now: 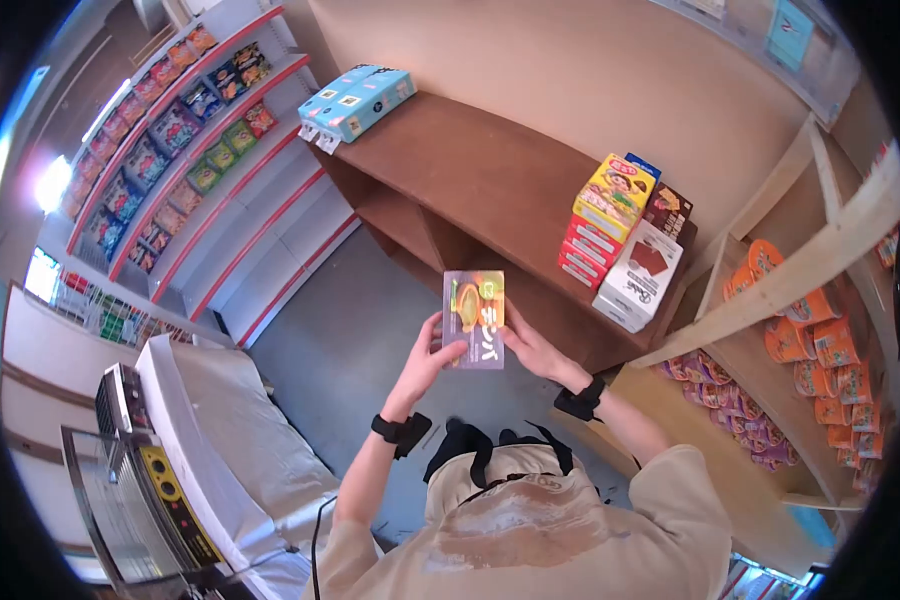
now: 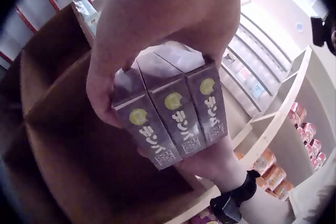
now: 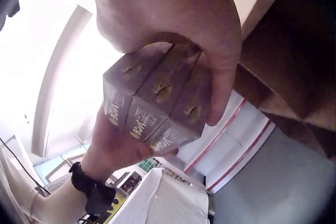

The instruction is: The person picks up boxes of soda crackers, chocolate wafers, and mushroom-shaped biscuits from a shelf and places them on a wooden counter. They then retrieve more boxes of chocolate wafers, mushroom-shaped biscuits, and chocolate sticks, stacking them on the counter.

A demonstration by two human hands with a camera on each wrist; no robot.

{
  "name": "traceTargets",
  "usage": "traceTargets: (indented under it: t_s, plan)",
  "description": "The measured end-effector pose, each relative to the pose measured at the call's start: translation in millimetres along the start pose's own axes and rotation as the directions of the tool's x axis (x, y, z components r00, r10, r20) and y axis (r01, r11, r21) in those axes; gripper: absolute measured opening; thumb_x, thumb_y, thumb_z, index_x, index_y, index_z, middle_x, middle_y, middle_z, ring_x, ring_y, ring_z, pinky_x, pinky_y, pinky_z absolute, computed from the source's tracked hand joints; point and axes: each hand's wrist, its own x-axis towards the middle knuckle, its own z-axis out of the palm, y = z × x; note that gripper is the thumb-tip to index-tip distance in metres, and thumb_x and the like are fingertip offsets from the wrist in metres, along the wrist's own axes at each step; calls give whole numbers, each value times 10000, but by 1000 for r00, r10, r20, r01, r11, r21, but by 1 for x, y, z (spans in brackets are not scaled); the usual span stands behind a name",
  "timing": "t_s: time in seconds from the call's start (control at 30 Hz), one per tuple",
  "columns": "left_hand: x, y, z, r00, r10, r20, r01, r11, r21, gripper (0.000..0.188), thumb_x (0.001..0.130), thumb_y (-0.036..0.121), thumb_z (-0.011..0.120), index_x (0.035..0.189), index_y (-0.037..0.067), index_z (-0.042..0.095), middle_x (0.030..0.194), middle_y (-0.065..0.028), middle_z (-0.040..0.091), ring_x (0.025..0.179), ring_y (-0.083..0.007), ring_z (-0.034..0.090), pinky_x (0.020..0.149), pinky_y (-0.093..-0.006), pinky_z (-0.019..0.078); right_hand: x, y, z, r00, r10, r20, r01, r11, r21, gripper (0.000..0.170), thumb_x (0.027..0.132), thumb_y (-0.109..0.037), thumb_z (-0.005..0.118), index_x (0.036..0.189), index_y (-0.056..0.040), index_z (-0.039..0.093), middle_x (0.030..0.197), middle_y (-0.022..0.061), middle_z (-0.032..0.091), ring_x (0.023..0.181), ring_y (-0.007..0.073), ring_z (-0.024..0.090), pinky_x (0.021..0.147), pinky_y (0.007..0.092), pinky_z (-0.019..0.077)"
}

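Note:
Both hands hold a pack of three purple snack boxes [image 1: 474, 320] in front of the body, over the floor near the brown shelf unit. The boxes sit flush against one another, with yellow-green pictures and white lettering; clear wrap shows over one side in the left wrist view. My left hand [image 1: 432, 362] grips the near left edge, its thumb lying across the top face. On the right side, my right hand [image 1: 536, 352] curls around the pack. From the right wrist view, the boxes' ends [image 3: 160, 90] show between the two hands.
The brown shelf unit [image 1: 490, 180] carries light blue packs [image 1: 358, 103] at its left end and yellow, red and white snack boxes [image 1: 642, 270] at its right. Snack racks [image 1: 185, 130] stand left, a wooden rack with orange cups [image 1: 820, 340] right, a cloth-covered table [image 1: 240, 430] lower left.

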Motion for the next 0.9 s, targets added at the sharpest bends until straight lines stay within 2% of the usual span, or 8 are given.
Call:
traceTargets:
  t_s: [0.03, 0.13, 0.23, 0.33, 0.4, 0.57, 0.8, 0.9]
  plan:
    - [21, 6, -6, 1000, 11, 29, -11, 1000, -1, 837, 777, 301, 722, 1399, 31, 233, 1174, -143, 481, 1015, -223, 538, 828, -324, 465, 7, 5, -7, 1000, 7, -16, -7, 1000, -2, 686, 951, -306, 444, 1431, 24, 82, 1428, 221, 245, 1351, 266, 232, 1092, 353, 211]
    - [83, 38, -20, 995, 11, 99, -22, 994, 106, 828, 779, 305, 720, 1391, 19, 241, 1156, -137, 497, 1020, -216, 534, 853, -325, 454, 13, 18, -25, 945, 318, -80, -309, 945, 108, 575, 970, -322, 415, 1391, 31, 243, 1305, 192, 439, 1173, 237, 469, 989, 338, 370]
    - [151, 52, -27, 978, 44, 204, -58, 996, 63, 818, 770, 307, 728, 1372, -4, 270, 1116, -131, 521, 999, -195, 532, 864, -320, 444, 11, 18, -37, 903, 421, -89, -418, 907, 51, 473, 976, -313, 412, 1320, 11, 375, 1164, 132, 553, 1004, 185, 559, 869, 304, 452]
    - [222, 67, -22, 952, 62, 300, -84, 995, 61, 807, 764, 305, 733, 1351, -31, 294, 1111, -140, 530, 986, -189, 531, 861, -309, 439, 7, 26, -36, 874, 432, -221, -434, 900, 44, 398, 989, -287, 370, 1270, -11, 431, 1086, 93, 563, 976, 162, 568, 839, 299, 466]
    - [260, 75, -5, 946, -23, 325, 32, 999, -23, 802, 764, 301, 733, 1340, -49, 299, 1113, -144, 535, 982, -185, 530, 860, -303, 437, -2, 30, -35, 831, 472, -294, -467, 880, 93, 385, 990, -272, 370, 1271, -16, 431, 1081, 96, 561, 968, 162, 568, 835, 299, 469]
    - [340, 89, 45, 889, -84, 451, 72, 996, 45, 768, 769, 326, 720, 1276, -107, 338, 1204, -191, 521, 1072, -215, 537, 906, -313, 433, -25, 36, -27, 677, 573, -462, -511, 817, 265, 383, 981, -276, 400, 1263, -22, 446, 1097, 99, 568, 968, 161, 568, 833, 298, 470]
    - [397, 86, 115, 871, -45, 490, -12, 994, 112, 794, 775, 382, 691, 1307, -83, 328, 1222, -176, 516, 1095, -214, 525, 922, -313, 411, -51, 29, -18, 547, 624, -558, -514, 777, 365, 433, 959, -321, 459, 1269, -18, 450, 1102, 94, 579, 956, 151, 573, 827, 285, 466]
    - [401, 89, 126, 843, -49, 536, -23, 992, 128, 799, 774, 393, 694, 1300, -97, 346, 1231, -187, 516, 1099, -211, 522, 932, -308, 402, -62, 37, -24, 559, 618, -553, -530, 779, 335, 435, 957, -318, 466, 1270, -16, 450, 1081, 95, 588, 951, 145, 572, 820, 280, 470]
